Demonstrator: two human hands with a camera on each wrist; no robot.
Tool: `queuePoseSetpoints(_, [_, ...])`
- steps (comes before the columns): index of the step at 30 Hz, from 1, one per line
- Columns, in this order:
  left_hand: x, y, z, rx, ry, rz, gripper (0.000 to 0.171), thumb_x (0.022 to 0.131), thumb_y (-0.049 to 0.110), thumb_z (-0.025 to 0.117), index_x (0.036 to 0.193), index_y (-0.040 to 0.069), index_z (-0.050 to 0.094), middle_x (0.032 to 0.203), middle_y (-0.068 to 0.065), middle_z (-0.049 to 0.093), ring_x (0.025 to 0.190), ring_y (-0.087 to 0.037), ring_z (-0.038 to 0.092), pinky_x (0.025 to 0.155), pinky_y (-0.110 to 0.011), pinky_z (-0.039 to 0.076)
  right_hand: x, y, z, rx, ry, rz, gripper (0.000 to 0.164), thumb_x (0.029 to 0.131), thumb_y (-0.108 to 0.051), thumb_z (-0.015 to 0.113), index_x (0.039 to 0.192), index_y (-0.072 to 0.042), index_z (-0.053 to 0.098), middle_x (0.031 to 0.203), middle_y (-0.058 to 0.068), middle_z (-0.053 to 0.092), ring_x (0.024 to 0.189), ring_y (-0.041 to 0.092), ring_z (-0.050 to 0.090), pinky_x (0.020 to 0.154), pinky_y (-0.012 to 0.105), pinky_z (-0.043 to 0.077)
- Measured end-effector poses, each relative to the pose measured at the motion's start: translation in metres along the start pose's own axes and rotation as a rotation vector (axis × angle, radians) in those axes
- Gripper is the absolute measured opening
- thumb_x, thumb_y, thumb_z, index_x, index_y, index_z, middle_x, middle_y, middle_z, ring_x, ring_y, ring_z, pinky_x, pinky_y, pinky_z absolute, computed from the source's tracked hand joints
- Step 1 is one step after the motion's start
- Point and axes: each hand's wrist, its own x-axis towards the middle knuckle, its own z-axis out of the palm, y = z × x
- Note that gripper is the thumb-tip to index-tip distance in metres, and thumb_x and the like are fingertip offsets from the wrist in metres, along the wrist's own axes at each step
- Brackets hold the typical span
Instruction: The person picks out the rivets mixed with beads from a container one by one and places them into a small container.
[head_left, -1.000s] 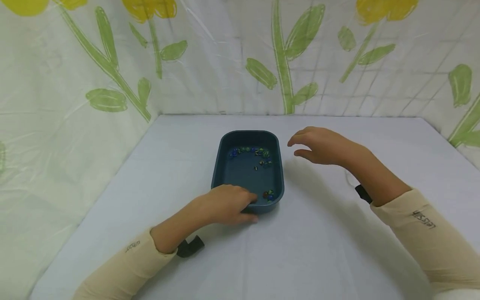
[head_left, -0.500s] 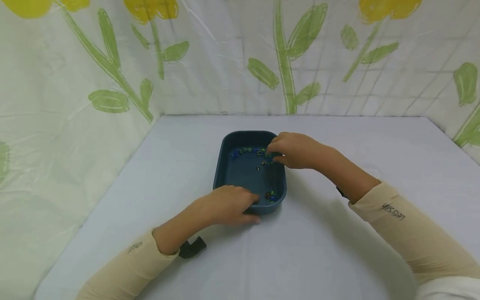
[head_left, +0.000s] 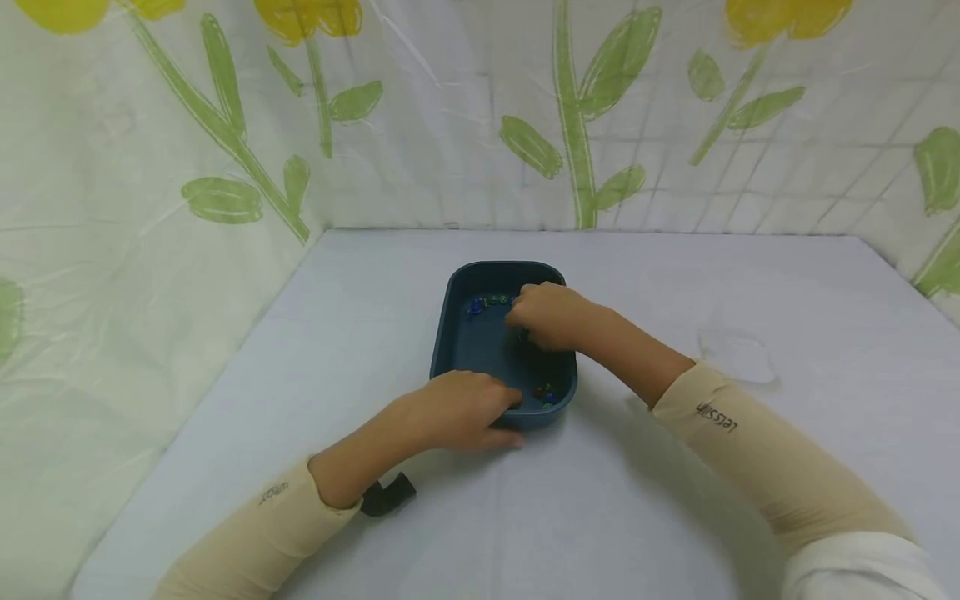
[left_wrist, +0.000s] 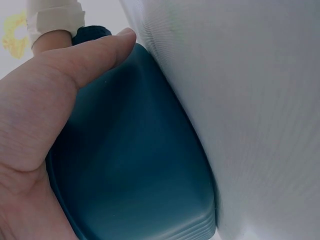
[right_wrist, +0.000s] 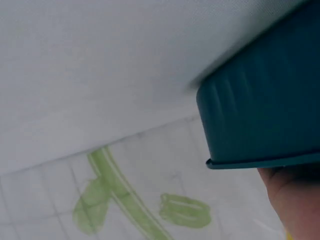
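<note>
A dark blue rectangular tray (head_left: pixel 480 342) stands on the table. My left hand (head_left: pixel 467 410) grips its near-left rim, fingers over the inside and thumb along the outer wall; the left wrist view shows the thumb (left_wrist: pixel 102 57) against that wall. My right hand (head_left: pixel 551 317) reaches down over the right wall into the tray, its fingers bent downward. The hand hides its fingertips, so whether they pinch anything is unclear. Small shiny blue and green pieces (head_left: pixel 480 305), like marbles or beads, line the far end. A few more, one reddish, lie in the near-right corner (head_left: pixel 546 393).
A clear, shallow, lid-like thing (head_left: pixel 738 357) lies on the white table at the right. Behind the table hangs a pale sheet (head_left: pixel 435 150) with painted flowers. A black strap piece (head_left: pixel 388 495) shows beneath the left wrist.
My right hand has moved left from beside the tray, over its right rim and down among the small pieces. The left hand keeps its place on the rim.
</note>
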Motion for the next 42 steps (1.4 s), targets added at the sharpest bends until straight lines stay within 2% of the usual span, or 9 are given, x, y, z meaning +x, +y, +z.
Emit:
queuePoseSetpoints(8, [0.001, 0.001, 0.0, 0.001, -0.007, -0.01, 0.032, 0.093, 0.044, 0.071, 0.098, 0.013, 0.066, 0.066, 0.008, 0.047, 0.061, -0.01, 0.045, 0.058, -0.027, 0.037, 0.006, -0.004, 0.008, -0.036, 0.028, -0.03, 0.023, 0.086, 0.005, 0.07, 0.101, -0.012, 0.078, 0.089, 0.004, 0.072, 0.087, 0.026, 0.064, 0.076, 0.042, 0.052])
queuePoseSetpoints(18, [-0.001, 0.001, -0.003, -0.001, -0.02, -0.013, 0.032, 0.093, 0.043, 0.071, 0.1, 0.012, 0.066, 0.067, 0.008, 0.046, 0.061, -0.01, 0.044, 0.058, -0.026, 0.036, 0.008, -0.006, 0.01, 0.073, 0.048, -0.018, 0.019, 0.087, 0.008, 0.068, 0.09, -0.008, 0.077, 0.082, 0.004, 0.07, 0.084, 0.026, 0.063, 0.081, 0.04, 0.051])
queuePoseSetpoints(25, [0.0, 0.0, -0.003, -0.005, -0.019, -0.01, 0.031, 0.093, 0.042, 0.072, 0.097, 0.012, 0.065, 0.065, 0.008, 0.044, 0.059, -0.009, 0.043, 0.056, -0.025, 0.034, 0.009, -0.005, 0.013, 0.056, 0.086, -0.057, 0.011, 0.09, 0.001, 0.067, 0.095, -0.004, 0.076, 0.087, 0.007, 0.064, 0.077, 0.023, 0.049, 0.073, 0.034, 0.044])
queuePoseSetpoints(28, [0.0, 0.0, -0.002, -0.006, -0.017, -0.009, 0.03, 0.093, 0.042, 0.072, 0.096, 0.013, 0.065, 0.066, 0.008, 0.044, 0.06, -0.009, 0.043, 0.056, -0.026, 0.034, 0.009, -0.004, 0.014, 0.053, 0.107, -0.076, 0.01, 0.091, 0.0, 0.066, 0.093, -0.003, 0.075, 0.084, 0.006, 0.062, 0.074, 0.022, 0.045, 0.07, 0.033, 0.042])
queuePoseSetpoints(36, [0.0, 0.0, -0.002, -0.011, -0.019, -0.012, 0.032, 0.094, 0.042, 0.071, 0.096, 0.011, 0.065, 0.066, 0.007, 0.044, 0.06, -0.01, 0.043, 0.056, -0.026, 0.035, 0.008, -0.002, 0.013, 0.119, 0.13, -0.124, 0.006, 0.091, -0.002, 0.071, 0.088, -0.006, 0.073, 0.081, 0.004, 0.067, 0.077, 0.022, 0.059, 0.074, 0.035, 0.049])
queuePoseSetpoints(42, [0.0, 0.0, -0.002, 0.004, -0.015, -0.012, 0.032, 0.094, 0.043, 0.071, 0.096, 0.012, 0.065, 0.066, 0.007, 0.045, 0.059, -0.01, 0.043, 0.056, -0.026, 0.035, 0.006, -0.004, 0.007, 0.16, 0.115, -0.124, 0.007, 0.092, 0.0, 0.069, 0.088, -0.005, 0.071, 0.082, 0.004, 0.067, 0.078, 0.022, 0.062, 0.075, 0.034, 0.051])
